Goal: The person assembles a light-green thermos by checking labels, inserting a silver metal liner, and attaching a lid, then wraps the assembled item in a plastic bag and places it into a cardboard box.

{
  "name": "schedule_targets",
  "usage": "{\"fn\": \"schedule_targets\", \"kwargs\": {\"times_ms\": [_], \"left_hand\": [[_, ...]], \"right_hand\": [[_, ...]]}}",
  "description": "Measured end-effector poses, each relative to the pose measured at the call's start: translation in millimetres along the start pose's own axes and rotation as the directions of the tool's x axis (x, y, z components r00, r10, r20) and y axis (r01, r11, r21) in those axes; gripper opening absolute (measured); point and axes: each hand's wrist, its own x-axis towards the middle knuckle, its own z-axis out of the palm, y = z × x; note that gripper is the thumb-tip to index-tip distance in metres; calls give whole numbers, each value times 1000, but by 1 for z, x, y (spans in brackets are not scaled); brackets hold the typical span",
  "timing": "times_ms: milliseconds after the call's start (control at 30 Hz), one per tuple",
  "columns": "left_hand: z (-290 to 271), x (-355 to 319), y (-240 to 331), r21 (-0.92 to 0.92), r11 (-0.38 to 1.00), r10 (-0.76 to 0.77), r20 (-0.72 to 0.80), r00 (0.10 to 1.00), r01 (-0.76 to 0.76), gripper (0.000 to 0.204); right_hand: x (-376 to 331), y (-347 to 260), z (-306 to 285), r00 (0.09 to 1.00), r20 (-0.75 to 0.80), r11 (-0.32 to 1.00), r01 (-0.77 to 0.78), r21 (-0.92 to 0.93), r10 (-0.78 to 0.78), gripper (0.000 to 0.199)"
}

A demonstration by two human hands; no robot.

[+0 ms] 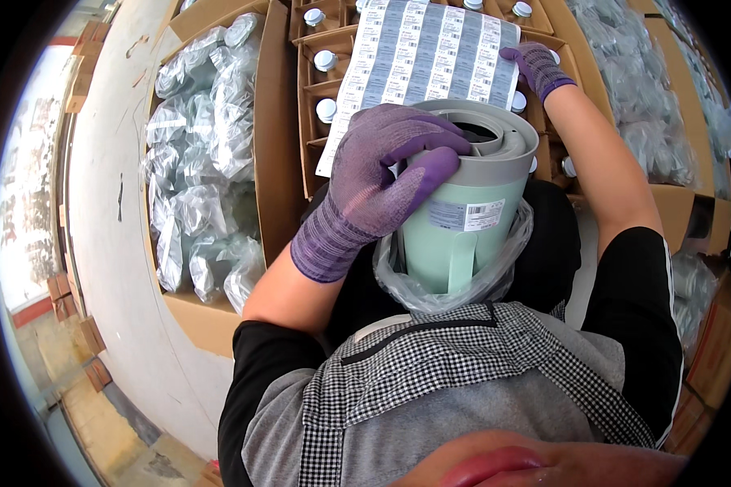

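Observation:
A mint green handled tumbler (pixel 430 252) with a grey lid (pixel 516 166) stands between my knees, its lower part inside a clear plastic bag (pixel 410 288). One label (pixel 467 215) is on its side, above the handle. My left hand (pixel 390 162), in a purple knit glove, grips the lid from the left, with its thumb at the rim. Beyond the tumbler lies a sheet of printed labels (pixel 426 61), striped white and grey. My right hand (pixel 536 69), gloved alike, has its fingertips pinched at the sheet's right edge.
Under the sheet is a divided cardboard box (pixel 296 105) with several white-capped bottles (pixel 326 110). To its left, an open carton (pixel 207 321) holds bagged items (pixel 211 146). More bagged items (pixel 642 89) fill a carton at the right. Grey floor (pixel 122 203) stretches along the left.

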Motion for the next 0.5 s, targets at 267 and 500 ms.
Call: {"fn": "schedule_targets", "kwargs": {"times_ms": [267, 500], "left_hand": [[-38, 24, -19, -325, 942, -27, 168, 985, 81, 51], [-98, 19, -101, 347, 837, -382, -183, 906, 423, 41]], "right_hand": [[37, -46, -123, 652, -388, 759, 554, -342, -651, 39], [-78, -108, -121, 534, -162, 455, 815, 358, -830, 43]]}}
